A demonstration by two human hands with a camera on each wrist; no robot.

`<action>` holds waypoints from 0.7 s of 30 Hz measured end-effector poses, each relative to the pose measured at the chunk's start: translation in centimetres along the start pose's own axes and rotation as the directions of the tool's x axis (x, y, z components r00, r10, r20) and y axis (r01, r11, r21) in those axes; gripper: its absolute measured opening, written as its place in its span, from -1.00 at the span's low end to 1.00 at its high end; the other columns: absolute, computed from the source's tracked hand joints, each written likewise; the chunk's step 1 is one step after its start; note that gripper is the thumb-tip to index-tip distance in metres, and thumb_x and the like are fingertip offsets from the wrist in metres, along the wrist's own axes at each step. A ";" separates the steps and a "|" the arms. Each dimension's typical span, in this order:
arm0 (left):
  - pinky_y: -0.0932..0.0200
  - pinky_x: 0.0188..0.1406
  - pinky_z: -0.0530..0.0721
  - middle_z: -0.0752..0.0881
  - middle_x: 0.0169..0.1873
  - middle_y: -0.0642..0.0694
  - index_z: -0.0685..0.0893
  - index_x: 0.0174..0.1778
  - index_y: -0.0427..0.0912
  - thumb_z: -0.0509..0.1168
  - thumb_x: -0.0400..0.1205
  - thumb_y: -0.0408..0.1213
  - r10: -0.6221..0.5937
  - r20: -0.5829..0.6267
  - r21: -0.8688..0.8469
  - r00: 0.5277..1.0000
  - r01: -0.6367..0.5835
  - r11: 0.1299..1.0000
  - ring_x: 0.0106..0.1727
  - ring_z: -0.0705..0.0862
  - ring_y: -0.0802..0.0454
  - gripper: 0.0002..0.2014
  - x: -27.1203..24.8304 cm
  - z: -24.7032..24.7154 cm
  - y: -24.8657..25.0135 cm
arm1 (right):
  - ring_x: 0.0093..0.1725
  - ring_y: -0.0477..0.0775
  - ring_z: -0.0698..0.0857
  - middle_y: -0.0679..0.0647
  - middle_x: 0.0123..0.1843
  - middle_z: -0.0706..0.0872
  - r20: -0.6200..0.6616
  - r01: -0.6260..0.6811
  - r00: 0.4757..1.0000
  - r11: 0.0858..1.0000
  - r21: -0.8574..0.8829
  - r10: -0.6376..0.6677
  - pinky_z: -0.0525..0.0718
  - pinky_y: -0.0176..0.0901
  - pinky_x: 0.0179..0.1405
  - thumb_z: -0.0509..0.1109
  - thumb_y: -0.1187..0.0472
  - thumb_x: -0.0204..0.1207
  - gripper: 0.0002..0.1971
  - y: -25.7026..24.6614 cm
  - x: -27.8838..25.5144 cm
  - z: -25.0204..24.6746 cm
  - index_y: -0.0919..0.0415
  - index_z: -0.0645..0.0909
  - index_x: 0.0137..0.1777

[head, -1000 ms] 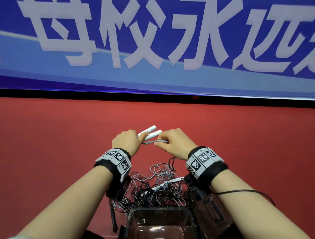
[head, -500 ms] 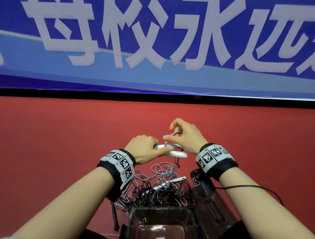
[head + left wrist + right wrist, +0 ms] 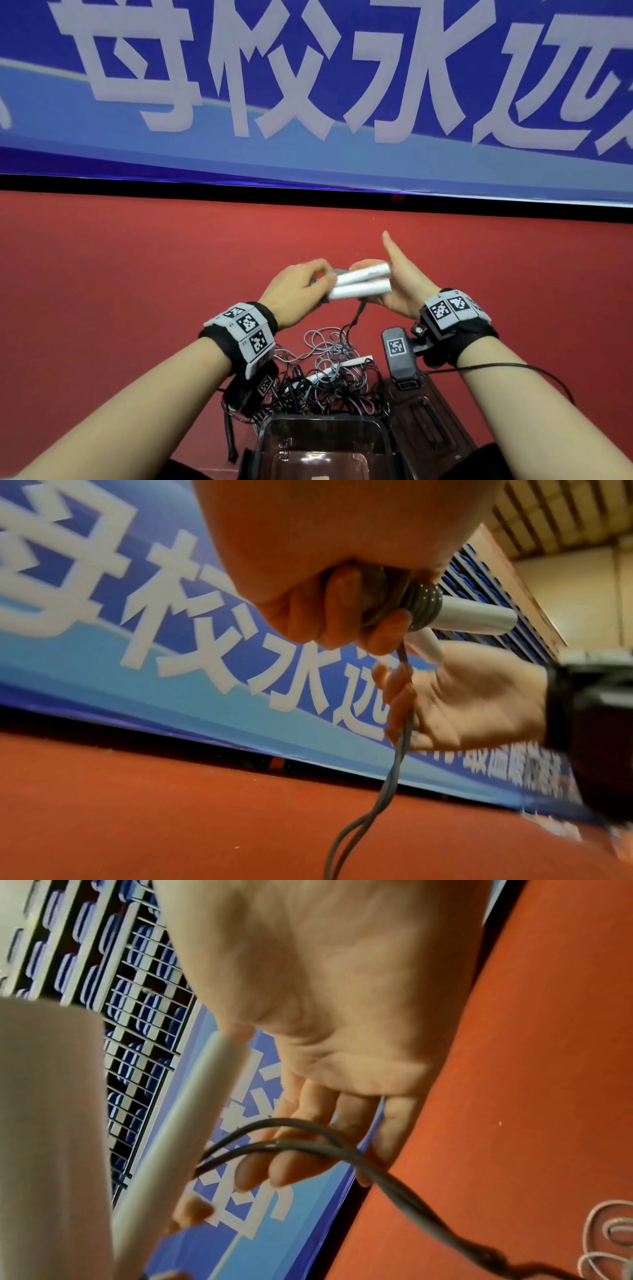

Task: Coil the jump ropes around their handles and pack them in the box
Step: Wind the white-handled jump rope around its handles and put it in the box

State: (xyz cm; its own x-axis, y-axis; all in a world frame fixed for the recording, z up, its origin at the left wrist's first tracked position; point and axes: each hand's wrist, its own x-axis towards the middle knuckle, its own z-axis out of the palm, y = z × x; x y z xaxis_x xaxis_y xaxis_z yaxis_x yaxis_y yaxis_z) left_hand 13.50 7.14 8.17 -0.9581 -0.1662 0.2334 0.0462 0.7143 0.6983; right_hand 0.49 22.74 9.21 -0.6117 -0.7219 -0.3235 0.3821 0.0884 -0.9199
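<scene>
Two white jump-rope handles are held side by side above the red floor, pointing right. My left hand grips their left end, fingers curled round the handles and the grey turns of rope coiled there. My right hand stands beside the handles' right end, palm open and thumb up. The doubled grey rope lies across its loosely bent fingers and trails down to the floor. A clear plastic box stands at the bottom centre.
A tangled pile of grey and black ropes with a white handle lies between my forearms, just beyond the box. A dark clear lid lies to the right of the box. A blue banner lines the far edge of the floor.
The handles have swung from pointing away to lying level and pointing right. My right hand went from pinching the rope to an open palm with the thumb up, the rope across its fingers.
</scene>
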 end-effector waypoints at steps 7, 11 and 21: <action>0.26 -0.49 0.39 0.54 -0.56 -0.01 0.69 0.13 -0.09 0.11 0.78 -0.26 -0.044 -0.238 -0.350 0.970 -0.044 0.936 -0.52 0.45 0.08 -0.77 0.4 0.4 1.4 | -0.40 -0.02 0.51 0.09 -0.30 0.60 0.011 0.111 0.994 0.957 -0.269 -0.112 0.56 -0.18 -0.25 0.07 -0.03 0.75 -0.56 1.9 0.8 2.2 0.28 0.64 -0.05; 0.17 -0.47 0.36 0.52 -0.61 0.00 0.59 -0.29 -0.11 0.13 0.78 -0.16 -0.096 -0.359 -0.364 0.928 -0.045 0.930 -0.55 0.41 0.06 -0.68 0.9 0.1 1.3 | -0.46 -0.04 0.53 0.02 -0.43 0.58 0.051 0.127 0.992 0.898 -0.422 -0.117 0.57 -0.23 -0.32 0.15 -0.13 0.70 -0.52 2.8 0.8 2.6 0.24 0.66 -0.17; 0.02 -0.25 0.58 0.73 -0.37 -0.05 0.63 -0.24 0.03 -0.01 0.56 0.24 -0.307 -0.507 -0.083 0.805 0.309 0.947 -0.26 0.69 -0.19 -0.56 1.3 -1.0 -3.1 | -0.48 -0.02 0.45 0.00 -0.51 0.50 0.106 0.409 0.836 0.483 -0.775 -0.539 0.52 -0.06 -0.42 0.36 -0.06 0.60 -0.72 2.0 -0.1 1.5 -0.01 0.73 -0.29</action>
State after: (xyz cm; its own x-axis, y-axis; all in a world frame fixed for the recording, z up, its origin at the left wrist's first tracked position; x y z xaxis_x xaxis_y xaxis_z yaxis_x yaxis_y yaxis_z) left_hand 12.43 4.02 7.04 -0.6423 -0.6980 0.3166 -0.2289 0.5690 0.7899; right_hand 2.32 21.95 7.77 -0.6440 -0.7235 0.2485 -0.6022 0.2791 -0.7479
